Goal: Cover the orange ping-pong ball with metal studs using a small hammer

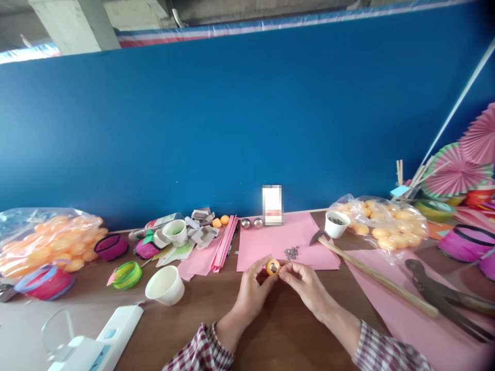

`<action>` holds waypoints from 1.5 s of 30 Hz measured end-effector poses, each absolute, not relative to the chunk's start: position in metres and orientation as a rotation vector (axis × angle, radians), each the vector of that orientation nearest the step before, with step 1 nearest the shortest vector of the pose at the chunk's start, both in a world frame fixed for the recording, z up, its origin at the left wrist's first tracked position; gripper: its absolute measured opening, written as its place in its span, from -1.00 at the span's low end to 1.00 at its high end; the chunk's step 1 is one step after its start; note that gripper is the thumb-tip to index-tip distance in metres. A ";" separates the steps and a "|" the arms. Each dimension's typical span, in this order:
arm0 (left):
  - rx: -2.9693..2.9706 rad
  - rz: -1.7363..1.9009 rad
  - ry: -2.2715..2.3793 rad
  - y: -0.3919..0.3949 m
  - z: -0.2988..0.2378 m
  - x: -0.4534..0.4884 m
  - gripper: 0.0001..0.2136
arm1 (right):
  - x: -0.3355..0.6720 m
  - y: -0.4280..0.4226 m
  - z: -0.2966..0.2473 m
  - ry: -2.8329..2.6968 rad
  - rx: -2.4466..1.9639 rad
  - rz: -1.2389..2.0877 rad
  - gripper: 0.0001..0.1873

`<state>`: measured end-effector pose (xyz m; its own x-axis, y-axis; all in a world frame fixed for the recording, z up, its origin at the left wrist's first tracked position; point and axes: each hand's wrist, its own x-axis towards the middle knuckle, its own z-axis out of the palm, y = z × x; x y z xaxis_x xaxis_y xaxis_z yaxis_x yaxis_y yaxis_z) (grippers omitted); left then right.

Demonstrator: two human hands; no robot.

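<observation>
My left hand (251,288) grips an orange ping-pong ball (270,272) between thumb and fingers, low above the brown table. A small dark, shiny piece (275,267) shows on the ball's upper face; its exact form is too small to tell. Closed in a pinch, my right hand (307,288) meets the same ball at its right edge. Just beyond the hands, a little heap of small metal pieces (291,253) lies on pink paper (255,247). Two shiny round metal things, one of them a silvery ball (258,222), sit at the paper's back edge.
A hammer (381,278) lies at right, near a white cup of small dark pieces (337,224) and a bag of orange balls (394,221). Dark pliers or shears (444,296) rest far right. Left are an empty-looking white cup (165,286), a power strip (116,330) and another ball bag (50,242).
</observation>
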<state>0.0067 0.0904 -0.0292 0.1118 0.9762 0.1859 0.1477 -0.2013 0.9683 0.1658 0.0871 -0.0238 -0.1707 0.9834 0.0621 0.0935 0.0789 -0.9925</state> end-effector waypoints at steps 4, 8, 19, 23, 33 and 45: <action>1.538 1.198 1.164 0.090 -0.028 0.007 -0.61 | 0.166 0.087 -0.023 -1.449 -1.167 1.217 -0.69; 1.541 1.197 1.161 0.090 -0.028 0.007 -0.62 | 0.166 0.087 -0.023 -1.451 -1.183 1.217 -0.68; 1.521 1.183 1.117 0.089 -0.028 0.008 -0.63 | 0.166 0.086 -0.023 -1.440 -1.198 1.191 -0.74; 1.527 1.196 1.097 0.089 -0.029 0.008 -0.64 | 0.166 0.086 -0.023 -1.450 -1.209 1.193 -0.74; 1.619 1.133 1.147 0.088 -0.026 0.006 -0.65 | 0.168 0.087 -0.023 -1.456 -1.244 1.182 -0.75; 1.647 1.122 1.152 0.087 -0.023 0.007 -0.68 | 0.171 0.089 -0.024 -1.344 -1.215 1.336 -0.75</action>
